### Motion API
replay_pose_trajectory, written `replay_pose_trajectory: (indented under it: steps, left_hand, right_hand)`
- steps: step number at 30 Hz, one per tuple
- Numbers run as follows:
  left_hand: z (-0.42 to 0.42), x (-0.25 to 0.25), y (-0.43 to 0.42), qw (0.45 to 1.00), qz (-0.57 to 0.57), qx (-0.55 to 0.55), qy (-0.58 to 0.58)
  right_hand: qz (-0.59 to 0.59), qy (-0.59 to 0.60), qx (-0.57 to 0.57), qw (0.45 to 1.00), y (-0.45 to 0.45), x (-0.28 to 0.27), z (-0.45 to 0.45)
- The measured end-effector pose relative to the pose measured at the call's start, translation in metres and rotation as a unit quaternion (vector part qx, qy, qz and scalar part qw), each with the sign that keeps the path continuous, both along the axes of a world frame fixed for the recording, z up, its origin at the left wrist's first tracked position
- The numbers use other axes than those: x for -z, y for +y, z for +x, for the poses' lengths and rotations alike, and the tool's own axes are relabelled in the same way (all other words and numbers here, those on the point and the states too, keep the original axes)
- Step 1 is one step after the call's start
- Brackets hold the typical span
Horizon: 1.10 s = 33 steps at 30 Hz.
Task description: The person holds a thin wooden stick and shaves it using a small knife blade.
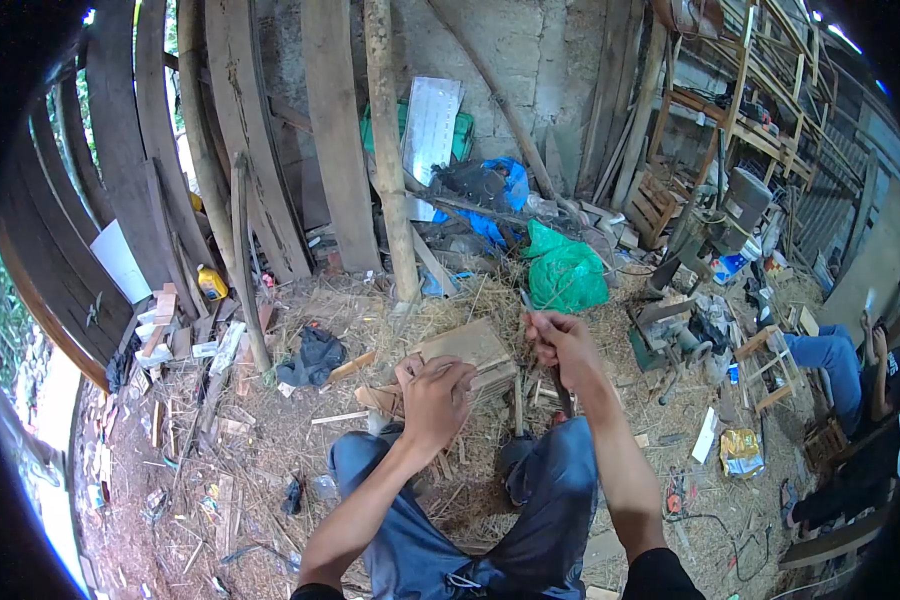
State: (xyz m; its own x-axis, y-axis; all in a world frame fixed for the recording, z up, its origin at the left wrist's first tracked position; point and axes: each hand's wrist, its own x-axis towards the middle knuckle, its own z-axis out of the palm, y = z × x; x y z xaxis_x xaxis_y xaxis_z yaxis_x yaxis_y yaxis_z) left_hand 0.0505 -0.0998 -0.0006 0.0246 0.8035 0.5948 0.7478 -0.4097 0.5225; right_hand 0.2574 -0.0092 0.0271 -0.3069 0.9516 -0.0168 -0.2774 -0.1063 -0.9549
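Note:
In front of my knees is a flat-topped wooden block. My left hand bends over its near left side, fingers curled and pressed against it; the fingertips are partly hidden. Just right of the block, my right hand is closed in a pinch around a thin, pencil-like tool. The tool's tip points up and away from me; whether it is a pencil or a slim blade I cannot tell. Below that hand a dark narrow strip shows beside my knee. A light wood piece lies by my left wrist.
Straw and wood scraps cover the floor. A green plastic bag lies ahead, a dark cloth to the left. A wooden post stands beyond the block. At right are a machine, a small wooden frame and seated people.

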Motion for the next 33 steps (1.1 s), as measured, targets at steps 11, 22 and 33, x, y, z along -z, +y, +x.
replay_pose_trajectory:
  steps: [11,22,33]
  left_hand:
    - [0.008,-0.012,0.005,0.998,0.023,0.035,-0.047]
    - [0.008,-0.01,0.004,0.999,0.028,-0.008,-0.012]
    - [-0.003,-0.01,-0.008,0.999,0.045,-0.008,0.019]
  right_hand:
    - [0.026,-0.084,-0.054,0.995,-0.015,0.011,-0.028]
    - [0.016,-0.068,-0.045,0.997,-0.026,0.01,-0.039]
    - [-0.01,0.006,0.04,0.999,0.013,0.01,-0.001]
